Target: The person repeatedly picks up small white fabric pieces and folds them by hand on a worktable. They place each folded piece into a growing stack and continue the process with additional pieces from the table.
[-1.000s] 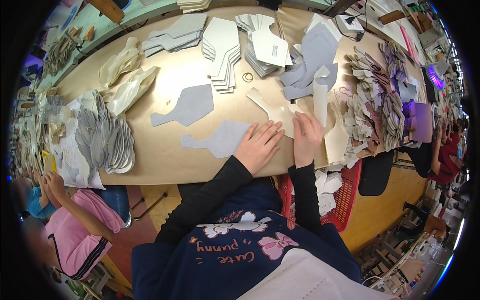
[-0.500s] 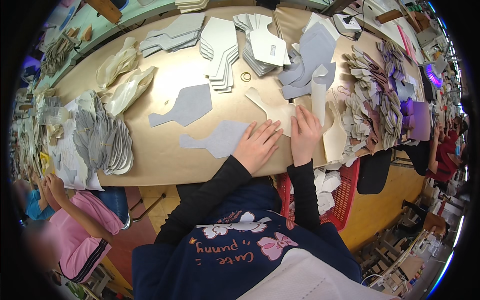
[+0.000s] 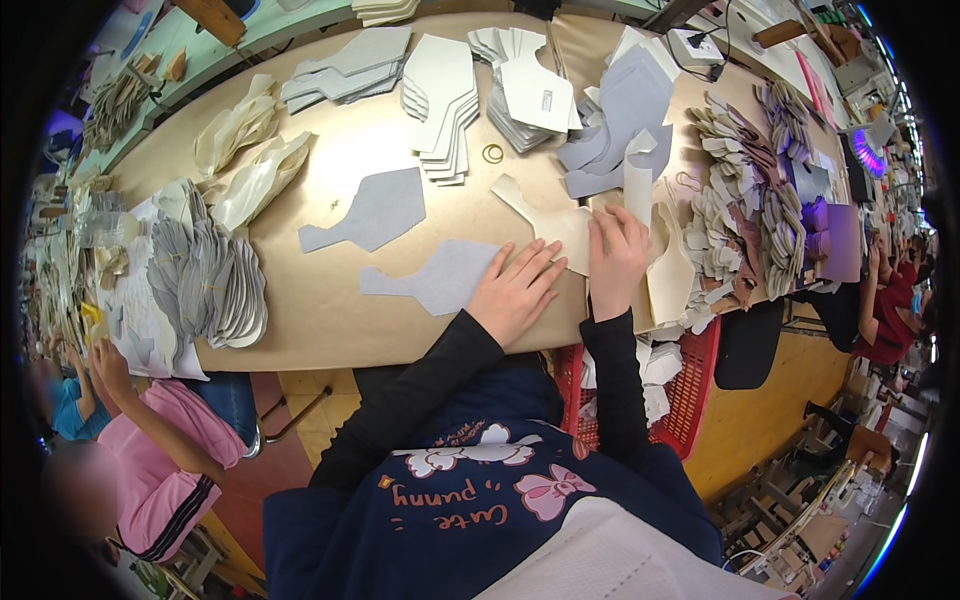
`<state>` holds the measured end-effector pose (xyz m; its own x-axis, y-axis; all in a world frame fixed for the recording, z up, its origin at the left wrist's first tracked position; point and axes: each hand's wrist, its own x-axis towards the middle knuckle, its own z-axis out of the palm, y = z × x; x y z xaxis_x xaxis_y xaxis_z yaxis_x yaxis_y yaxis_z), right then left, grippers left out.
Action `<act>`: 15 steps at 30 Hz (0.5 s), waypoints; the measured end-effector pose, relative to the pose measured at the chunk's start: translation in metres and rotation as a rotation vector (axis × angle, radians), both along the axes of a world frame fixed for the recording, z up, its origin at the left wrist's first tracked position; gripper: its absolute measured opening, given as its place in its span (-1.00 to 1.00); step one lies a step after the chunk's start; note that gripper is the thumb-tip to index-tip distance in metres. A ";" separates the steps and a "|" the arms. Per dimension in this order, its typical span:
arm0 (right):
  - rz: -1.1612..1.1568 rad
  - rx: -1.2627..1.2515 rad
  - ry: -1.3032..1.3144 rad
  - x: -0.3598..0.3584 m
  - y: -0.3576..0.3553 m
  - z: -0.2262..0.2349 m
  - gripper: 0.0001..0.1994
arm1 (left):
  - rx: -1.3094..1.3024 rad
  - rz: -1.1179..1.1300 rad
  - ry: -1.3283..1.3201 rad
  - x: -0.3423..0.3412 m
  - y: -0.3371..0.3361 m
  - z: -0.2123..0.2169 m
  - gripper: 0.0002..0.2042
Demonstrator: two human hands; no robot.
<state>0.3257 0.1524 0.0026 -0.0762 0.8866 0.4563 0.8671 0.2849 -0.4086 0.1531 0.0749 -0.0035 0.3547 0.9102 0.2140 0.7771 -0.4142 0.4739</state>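
The left hand (image 3: 515, 292) lies flat, fingers slightly spread, across a grey piece (image 3: 432, 282) and a cream piece's (image 3: 545, 222) near edge. The right hand (image 3: 618, 262) half-curls at the cream's right end, grip unclear. Farther left lies a second grey sheet (image 3: 378, 210).

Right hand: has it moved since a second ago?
Yes: the right hand has shifted slightly forward and rightward, judged against the small yellowish ring.

My right hand (image 3: 619, 258) has shifted rightward from its position half a second earlier; its fingers now mask the lower part of the curled cream strip (image 3: 637, 176). My right forearm (image 3: 612, 380), likewise displaced, exposes pale scraps (image 3: 588, 372) to its left in the red basket (image 3: 697, 387).
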 end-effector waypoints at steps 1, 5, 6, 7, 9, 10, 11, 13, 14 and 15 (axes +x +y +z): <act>-0.012 0.000 -0.011 0.000 0.001 0.000 -0.84 | -0.003 0.000 0.003 0.000 0.000 0.000 -0.54; -0.062 0.084 -0.090 -0.001 0.002 0.001 -0.89 | -0.001 0.004 0.001 0.001 0.000 0.000 -0.53; -0.073 0.093 -0.113 -0.001 0.003 0.002 -0.89 | -0.001 0.004 0.002 0.001 0.000 0.001 -0.53; -0.086 0.100 -0.136 -0.001 0.003 0.002 -0.89 | 0.000 0.003 0.001 0.001 -0.001 0.001 -0.53; -0.092 0.091 -0.139 -0.001 0.003 0.002 -0.88 | -0.001 0.000 0.003 0.000 -0.001 0.001 -0.53; -0.093 0.080 -0.144 -0.001 0.004 0.002 -0.88 | -0.003 -0.002 0.001 0.000 0.000 0.001 -0.53; -0.079 0.073 -0.134 -0.001 0.003 0.003 -0.88 | -0.006 -0.003 -0.001 0.000 0.000 0.001 -0.53; -0.049 0.045 -0.121 0.000 0.002 0.002 -0.89 | -0.008 -0.005 -0.005 0.000 0.000 0.001 -0.53; -0.047 0.053 -0.114 0.000 0.002 0.002 -0.89 | -0.008 -0.005 -0.007 -0.001 0.000 0.001 -0.53; -0.046 0.060 -0.108 0.000 0.001 0.002 -0.89 | -0.009 -0.005 -0.010 -0.001 0.000 0.001 -0.53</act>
